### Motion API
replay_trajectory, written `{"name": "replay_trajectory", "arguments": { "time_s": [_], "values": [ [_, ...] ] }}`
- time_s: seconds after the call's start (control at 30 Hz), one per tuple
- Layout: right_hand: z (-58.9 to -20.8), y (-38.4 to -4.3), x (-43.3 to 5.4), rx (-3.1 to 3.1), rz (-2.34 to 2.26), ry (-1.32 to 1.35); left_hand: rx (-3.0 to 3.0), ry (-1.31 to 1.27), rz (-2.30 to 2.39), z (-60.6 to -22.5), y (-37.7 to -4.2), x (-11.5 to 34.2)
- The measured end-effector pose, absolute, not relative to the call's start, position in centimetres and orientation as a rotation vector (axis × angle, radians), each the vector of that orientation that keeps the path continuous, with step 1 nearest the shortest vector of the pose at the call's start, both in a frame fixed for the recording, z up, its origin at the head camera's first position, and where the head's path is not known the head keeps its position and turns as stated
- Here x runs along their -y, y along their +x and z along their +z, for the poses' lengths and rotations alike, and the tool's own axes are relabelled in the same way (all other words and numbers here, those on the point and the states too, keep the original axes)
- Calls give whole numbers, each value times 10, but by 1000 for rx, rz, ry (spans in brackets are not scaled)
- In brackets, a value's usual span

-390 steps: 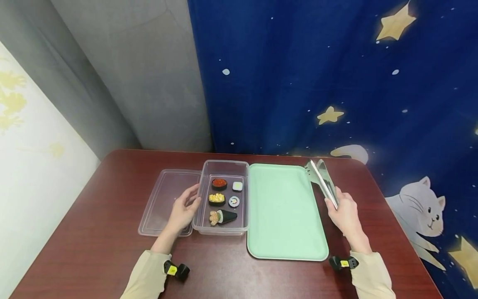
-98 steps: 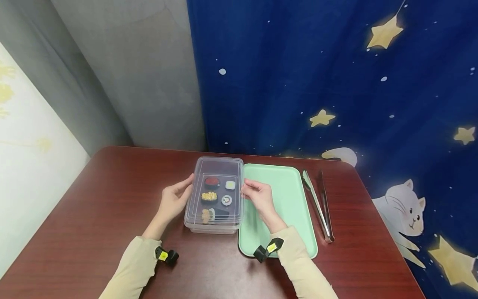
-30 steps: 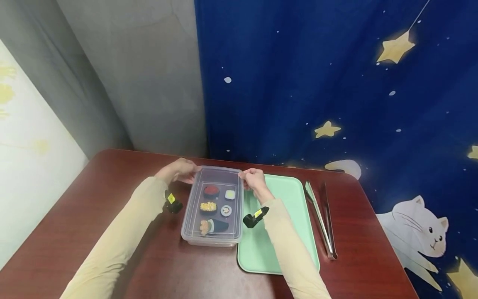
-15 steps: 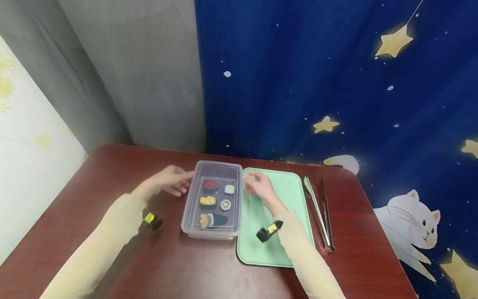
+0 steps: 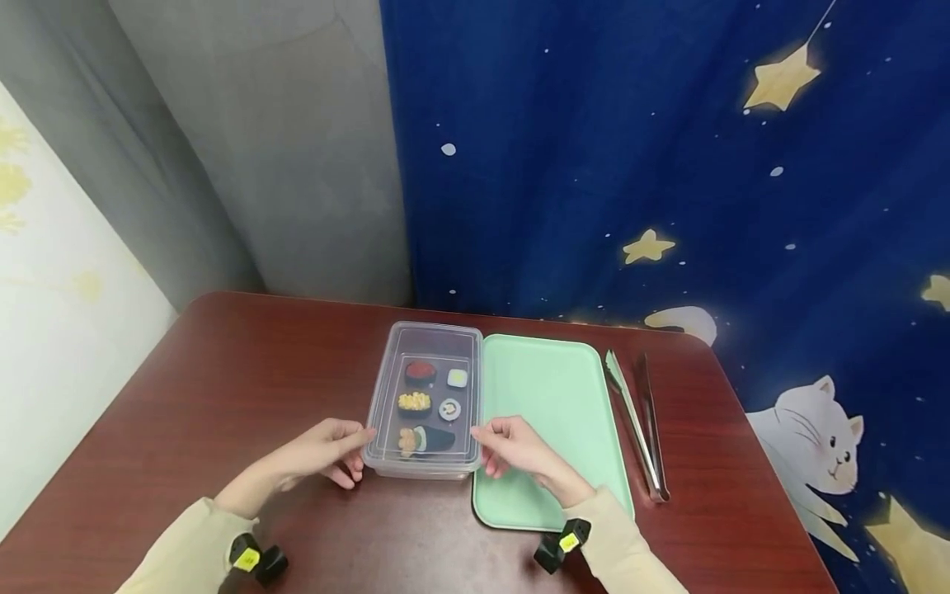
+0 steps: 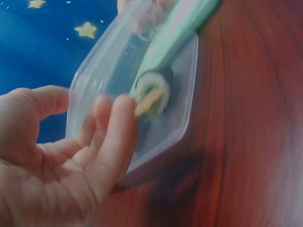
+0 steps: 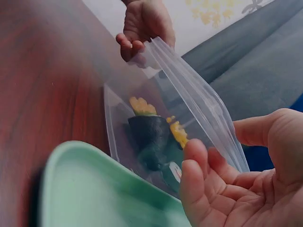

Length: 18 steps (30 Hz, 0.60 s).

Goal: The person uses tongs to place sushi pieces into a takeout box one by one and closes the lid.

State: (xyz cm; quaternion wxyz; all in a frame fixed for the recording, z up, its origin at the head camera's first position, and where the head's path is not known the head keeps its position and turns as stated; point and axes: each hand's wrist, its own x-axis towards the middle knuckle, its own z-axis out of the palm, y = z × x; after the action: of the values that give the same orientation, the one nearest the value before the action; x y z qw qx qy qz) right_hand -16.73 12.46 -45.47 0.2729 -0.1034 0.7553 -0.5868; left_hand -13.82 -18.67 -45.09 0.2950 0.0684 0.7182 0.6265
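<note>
A clear plastic food container (image 5: 423, 472) with its see-through lid (image 5: 438, 341) on top stands on the table. Inside lie sushi pieces: a red-topped one (image 5: 420, 373), a yellow-topped one (image 5: 414, 403), a hand roll (image 5: 434, 439), a small white square piece (image 5: 457, 378) and a round roll (image 5: 449, 409). My left hand (image 5: 326, 452) grips the near left corner, thumb on the lid's edge and fingers bent below the rim. At the near right corner my right hand (image 5: 517, 450) pinches the rim the same way, as the right wrist view shows its thumb on the lid's edge.
A light green tray (image 5: 549, 388) lies against the container's right side, partly under my right hand. Metal tongs (image 5: 640, 433) rest on the table to the tray's right. The brown table (image 5: 282, 363) ends at a grey and blue curtain behind.
The tongs, in my right hand at first, lie on the table. The lid, earlier on the table at left, covers the container. Both hands have moved from its far corners to its near corners.
</note>
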Motion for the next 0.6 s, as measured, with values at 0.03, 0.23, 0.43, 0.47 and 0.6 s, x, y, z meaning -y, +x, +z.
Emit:
{"name": "replay_trajectory", "arguments": {
  "time_s": [0.03, 0.23, 0.43, 0.47, 0.6],
  "values": [
    [-455, -166, -124, -2031, -1584, -280, -1902, 186, 1693, -452, -137, 186],
    [-455, -161, -122, -2019, -1636, -254, -1856, 186, 1785, -458, -135, 183],
    [-459, -160, -122, -1995, -1682, -224, -1882, 113, 1810, -460, -132, 180],
    [-460, -160, -123, -2004, -1686, -230, -1896, 100, 1799, -460, -132, 180],
    [-461, -158, -136, -2132, -1717, -288, -2016, 38, 1728, -455, -130, 186]
  ]
}}
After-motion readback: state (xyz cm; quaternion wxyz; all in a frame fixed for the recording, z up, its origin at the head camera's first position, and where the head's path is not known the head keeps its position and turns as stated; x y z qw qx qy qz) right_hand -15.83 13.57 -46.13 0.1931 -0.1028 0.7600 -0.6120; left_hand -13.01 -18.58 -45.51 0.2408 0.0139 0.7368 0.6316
